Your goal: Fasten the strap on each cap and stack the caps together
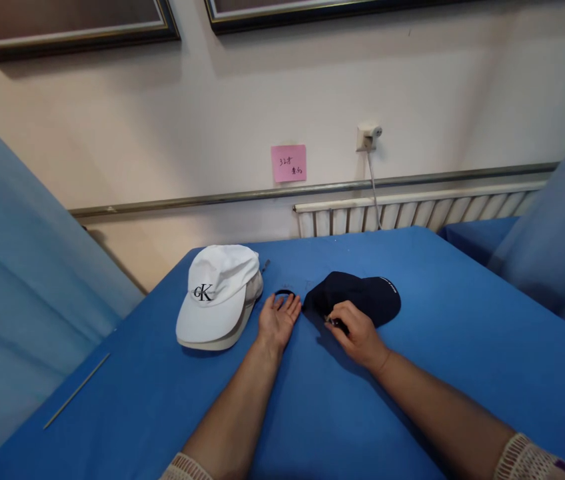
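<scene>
A dark navy baseball cap (347, 290) lies on the table with its brim to the right. My right hand (358, 337) is closed at the cap's near left side, pinching a small dark piece with a metallic glint (337, 325); whether this belongs to the cap I cannot tell. Palm up and fingers stretched, my left hand (277, 323) rests left of the cap, holding nothing visible. Just behind its fingertips curves a thin black band (284, 292). Further left sits a white cap with black "CK" lettering (217, 287), stacked over another light-coloured cap (255, 290).
Blue cloth covers the table (307, 413). A thin stick (76, 391) lies near its left edge. Blue curtains (22, 280) hang at both sides. Behind stand a radiator (412, 213) and a wall with a metal rail (242, 197), a pink note (288, 164) and a plugged socket (366, 138).
</scene>
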`<state>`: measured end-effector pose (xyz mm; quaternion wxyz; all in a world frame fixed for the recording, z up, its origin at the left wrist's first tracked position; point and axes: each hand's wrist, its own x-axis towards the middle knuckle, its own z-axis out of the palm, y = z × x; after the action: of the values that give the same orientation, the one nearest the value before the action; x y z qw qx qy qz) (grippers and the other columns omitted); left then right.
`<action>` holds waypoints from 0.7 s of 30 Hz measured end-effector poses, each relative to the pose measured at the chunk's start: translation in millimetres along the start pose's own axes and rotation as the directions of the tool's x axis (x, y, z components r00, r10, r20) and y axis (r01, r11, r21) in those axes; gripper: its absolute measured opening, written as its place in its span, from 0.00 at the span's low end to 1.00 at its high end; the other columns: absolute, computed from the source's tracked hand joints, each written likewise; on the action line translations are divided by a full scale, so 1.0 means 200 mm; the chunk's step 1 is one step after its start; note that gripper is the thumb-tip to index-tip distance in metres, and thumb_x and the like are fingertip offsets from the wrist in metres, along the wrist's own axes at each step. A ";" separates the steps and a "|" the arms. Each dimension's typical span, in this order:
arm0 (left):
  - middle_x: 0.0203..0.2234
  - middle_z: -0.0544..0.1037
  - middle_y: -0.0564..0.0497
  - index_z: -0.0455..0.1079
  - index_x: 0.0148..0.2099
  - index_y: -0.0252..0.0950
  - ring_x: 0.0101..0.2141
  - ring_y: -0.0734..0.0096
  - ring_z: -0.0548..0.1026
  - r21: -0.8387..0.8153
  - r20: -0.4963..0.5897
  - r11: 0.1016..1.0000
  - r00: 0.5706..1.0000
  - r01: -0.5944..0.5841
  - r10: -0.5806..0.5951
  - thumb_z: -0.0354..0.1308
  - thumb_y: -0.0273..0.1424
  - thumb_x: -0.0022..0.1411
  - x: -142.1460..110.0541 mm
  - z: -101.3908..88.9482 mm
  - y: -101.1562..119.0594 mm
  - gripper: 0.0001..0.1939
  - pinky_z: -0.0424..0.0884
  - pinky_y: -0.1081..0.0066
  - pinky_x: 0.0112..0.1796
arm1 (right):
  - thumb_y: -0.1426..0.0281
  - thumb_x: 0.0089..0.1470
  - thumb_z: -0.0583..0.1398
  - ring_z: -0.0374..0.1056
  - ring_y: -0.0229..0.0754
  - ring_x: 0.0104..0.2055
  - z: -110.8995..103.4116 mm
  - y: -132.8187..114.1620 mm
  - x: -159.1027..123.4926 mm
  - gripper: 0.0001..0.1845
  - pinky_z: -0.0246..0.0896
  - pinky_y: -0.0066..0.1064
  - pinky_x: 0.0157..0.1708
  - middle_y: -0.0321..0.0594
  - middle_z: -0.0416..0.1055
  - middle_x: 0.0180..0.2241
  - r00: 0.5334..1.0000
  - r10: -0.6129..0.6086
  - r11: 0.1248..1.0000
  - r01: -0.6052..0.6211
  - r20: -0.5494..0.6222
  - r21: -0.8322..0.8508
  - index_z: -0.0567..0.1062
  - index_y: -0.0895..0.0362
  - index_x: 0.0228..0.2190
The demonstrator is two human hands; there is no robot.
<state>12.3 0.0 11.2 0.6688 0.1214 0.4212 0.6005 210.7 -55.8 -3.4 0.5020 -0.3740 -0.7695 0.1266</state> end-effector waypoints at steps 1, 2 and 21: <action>0.38 0.74 0.39 0.62 0.40 0.34 0.40 0.62 0.78 -0.026 0.011 0.999 0.999 0.037 -0.037 0.46 0.38 0.66 -0.02 0.01 -0.02 0.12 0.76 0.63 0.38 | 0.70 0.59 0.55 0.66 0.42 0.37 0.00 0.02 0.01 0.04 0.63 0.35 0.38 0.42 0.67 0.35 0.995 0.041 0.999 -0.038 -0.087 0.029 0.69 0.54 0.36; 0.39 0.74 0.39 0.63 0.40 0.34 0.39 0.61 0.78 -0.025 0.027 0.997 0.997 0.077 -0.076 0.46 0.42 0.66 -0.04 0.01 -0.05 0.15 0.76 0.63 0.37 | 0.70 0.59 0.55 0.66 0.42 0.37 0.00 0.03 0.01 0.03 0.63 0.35 0.38 0.41 0.67 0.34 0.978 0.091 0.995 -0.082 -0.185 0.051 0.69 0.54 0.35; 0.36 0.80 0.42 0.71 0.46 0.30 0.44 0.58 0.77 0.094 0.387 0.979 0.899 0.183 -0.206 0.48 0.30 0.63 -0.11 0.06 -0.05 0.15 0.69 0.59 0.49 | 0.66 0.59 0.53 0.65 0.49 0.50 -0.12 0.12 0.01 0.11 0.58 0.46 0.52 0.48 0.70 0.45 0.946 0.180 0.979 -0.200 -0.270 -0.048 0.72 0.54 0.41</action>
<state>28.8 -18.0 21.1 0.7928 0.2156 0.3043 0.4821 243.1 -41.8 -4.6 0.5712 -0.4784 -0.6602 0.0949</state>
